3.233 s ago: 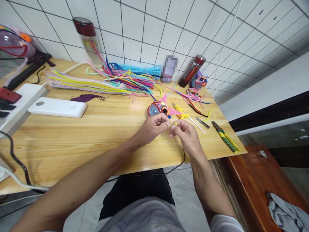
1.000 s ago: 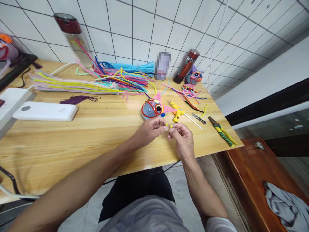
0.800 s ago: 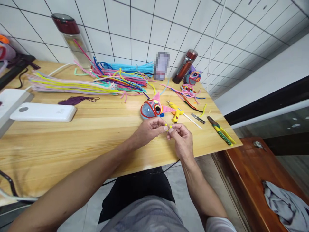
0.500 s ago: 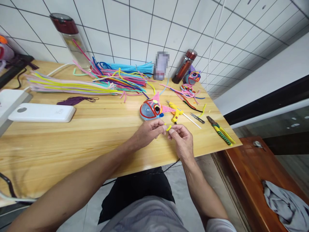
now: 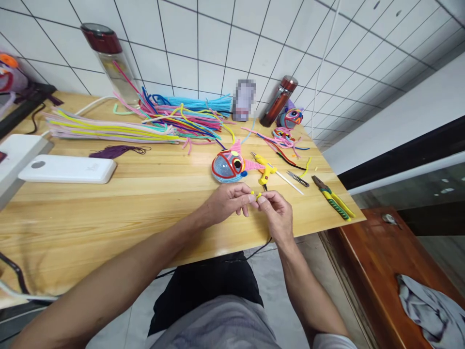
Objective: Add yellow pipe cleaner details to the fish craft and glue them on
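Near the table's front edge, my left hand and my right hand meet at the fingertips, both pinching a short piece of yellow pipe cleaner. Its ends show as small yellow bits; the middle is hidden by my fingers. Just beyond my left hand sits a fish-like figure with a clear, rounded body, red outlines, a black-and-yellow eye and pink fins. Behind my right hand lies a yellow hot glue gun with a white glue stick in its back.
Bundles of coloured pipe cleaners lie along the wall side. Thread snips and pliers are on the right. A white power bank and a purple tassel lie left; a glass bottle and a red flask stand behind.
My fingertips have come closer together, and less of the yellow piece shows as a curve between them. The view has shifted slightly; the things on the table stay put.
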The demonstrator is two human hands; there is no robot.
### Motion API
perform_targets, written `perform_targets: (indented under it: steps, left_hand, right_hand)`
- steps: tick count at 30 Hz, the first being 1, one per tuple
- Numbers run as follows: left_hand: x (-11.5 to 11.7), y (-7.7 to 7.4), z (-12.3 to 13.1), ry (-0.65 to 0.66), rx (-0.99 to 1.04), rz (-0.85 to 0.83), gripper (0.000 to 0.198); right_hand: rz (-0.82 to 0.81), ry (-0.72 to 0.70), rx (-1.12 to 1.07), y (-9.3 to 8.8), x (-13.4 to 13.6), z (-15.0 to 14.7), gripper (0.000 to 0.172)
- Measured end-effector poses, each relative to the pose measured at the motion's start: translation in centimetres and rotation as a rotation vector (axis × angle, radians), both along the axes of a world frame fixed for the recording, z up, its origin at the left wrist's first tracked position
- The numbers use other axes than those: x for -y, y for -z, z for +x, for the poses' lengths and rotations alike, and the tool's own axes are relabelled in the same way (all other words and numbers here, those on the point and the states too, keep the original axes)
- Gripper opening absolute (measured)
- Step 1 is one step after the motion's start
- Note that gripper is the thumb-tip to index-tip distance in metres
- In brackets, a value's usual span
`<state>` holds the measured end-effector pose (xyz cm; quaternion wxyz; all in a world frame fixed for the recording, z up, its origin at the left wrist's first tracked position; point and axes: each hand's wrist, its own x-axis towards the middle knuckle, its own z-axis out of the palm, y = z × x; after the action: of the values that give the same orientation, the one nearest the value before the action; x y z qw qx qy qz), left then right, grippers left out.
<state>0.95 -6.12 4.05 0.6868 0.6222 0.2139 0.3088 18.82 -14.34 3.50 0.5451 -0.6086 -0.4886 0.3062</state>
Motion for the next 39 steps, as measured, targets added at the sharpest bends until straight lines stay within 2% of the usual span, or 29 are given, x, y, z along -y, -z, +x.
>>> perform_targets:
  steps: [2, 5, 6, 8, 10, 14, 17, 19, 21, 25, 27, 28, 29, 31, 34, 39]
  left_hand:
    - [0.1, -0.1, -0.2, -0.195, 0.032, 0.054, 0.035]
    - [-0.6, 0.0, -0.8, -0.637, 0.096, 0.199, 0.031]
    - [-1.1, 0.1, -1.1, -0.738, 0.109, 0.241, 0.030]
    - [-2.2, 0.5, -1.6, -0.824, 0.081, 0.314, 0.029]
    - [-3.3, 0.8, -2.1, -0.812, 0.030, 0.413, 0.027]
    - [-4.5, 1.2, -2.6, -0.638, -0.038, 0.572, 0.024]
    - [-4.8, 1.5, -2.7, -0.560, -0.084, 0.600, 0.025]
    - [-4.9, 1.6, -2.7, -0.555, -0.097, 0.602, 0.026]
    - [-5.0, 1.6, -2.7, -0.563, -0.095, 0.603, 0.027]
    - [-5.1, 1.5, -2.7, -0.573, -0.095, 0.615, 0.025]
    - [-5.1, 1.5, -2.7, -0.587, -0.103, 0.625, 0.023]
    - [-5.1, 1.5, -2.7, -0.596, -0.101, 0.630, 0.022]
    - [-5.1, 1.6, -2.7, -0.603, -0.095, 0.634, 0.022]
    - [-5.0, 1.7, -2.6, -0.616, -0.081, 0.631, 0.025]
    - [-4.9, 1.8, -2.5, -0.625, -0.084, 0.606, 0.031]
    - [-4.7, 1.8, -2.5, -0.618, -0.064, 0.579, 0.033]
  right_hand:
    - [-0.081, 0.021, 0.122, -0.2, -0.7, 1.7, 0.037]
    - [-0.333, 0.144, 0.455, -0.6, -3.0, 4.3, 0.043]
    - [-0.434, 0.182, 0.574, -0.7, -3.9, 4.9, 0.045]
    - [-0.599, 0.221, 0.763, -0.8, -5.9, 5.4, 0.049]
    - [-0.692, 0.247, 0.869, -0.7, -7.6, 5.3, 0.056]
    - [-0.725, 0.305, 0.889, -0.4, -9.8, 4.7, 0.069]
    - [-0.673, 0.353, 0.746, -0.3, -10.8, 5.0, 0.052]
    - [-0.633, 0.374, 0.649, -0.4, -11.1, 5.5, 0.037]
    - [-0.598, 0.375, 0.565, -0.6, -11.1, 6.3, 0.032]
    - [-0.460, 0.367, 0.337, -1.1, -9.1, 7.3, 0.033]
    - [-0.273, 0.346, 0.151, -1.4, -7.1, 7.4, 0.035]
    - [-0.115, 0.317, -0.026, -1.6, -5.9, 7.4, 0.038]
    - [0.020, 0.256, -0.196, -1.8, -4.7, 7.3, 0.042]
    - [0.145, 0.114, -0.416, -2.4, -2.5, 7.0, 0.044]
    - [0.148, -0.001, -0.481, -3.2, -0.2, 6.3, 0.037]
    - [0.153, 0.020, -0.401, -3.1, 0.8, 4.3, 0.035]
